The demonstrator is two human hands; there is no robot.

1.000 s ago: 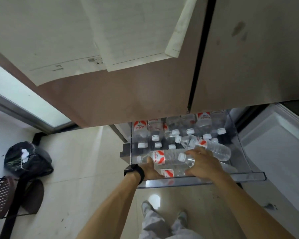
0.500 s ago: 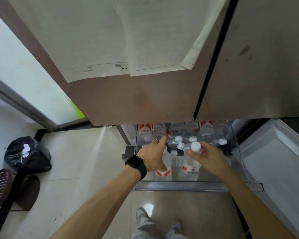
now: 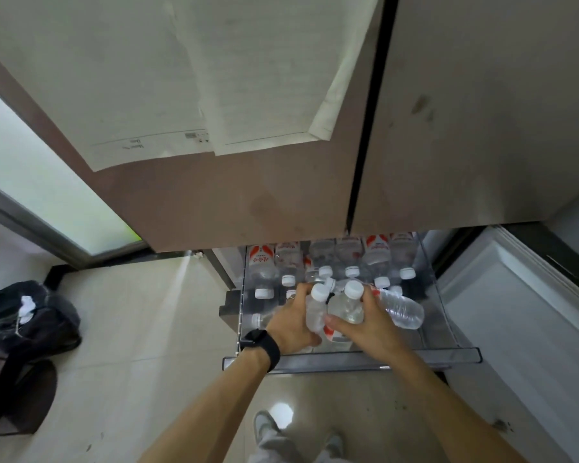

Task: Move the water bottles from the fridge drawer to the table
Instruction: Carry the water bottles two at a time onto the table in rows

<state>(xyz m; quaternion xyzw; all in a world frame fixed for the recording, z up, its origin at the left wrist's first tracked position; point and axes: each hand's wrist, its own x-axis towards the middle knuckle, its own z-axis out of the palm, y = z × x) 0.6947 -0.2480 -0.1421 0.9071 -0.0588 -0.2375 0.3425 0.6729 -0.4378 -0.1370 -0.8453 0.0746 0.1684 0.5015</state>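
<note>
Left hand [image 3: 291, 325] grip curls round left water bottle [image 3: 316, 310], right hand [image 3: 376, 327] grip round right water bottle [image 3: 347, 307], both upright near fridge drawer [image 3: 348, 359] front edge. Seem full, weighty, thin-walled, maybe slick; hold mid-body.

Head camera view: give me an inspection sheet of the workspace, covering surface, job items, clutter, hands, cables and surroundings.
Surface: fridge drawer pulled open; table not in view.
Job's things: left-hand bottle and right-hand bottle upright, side by side; lying bottle to their right; standing bottles at the back.
Clutter: black bag on the floor.
Grippers: left hand grips the left-hand bottle; right hand grips the right-hand bottle.
Cables: nothing seen.
Surroundings: papers on the fridge door.
</note>
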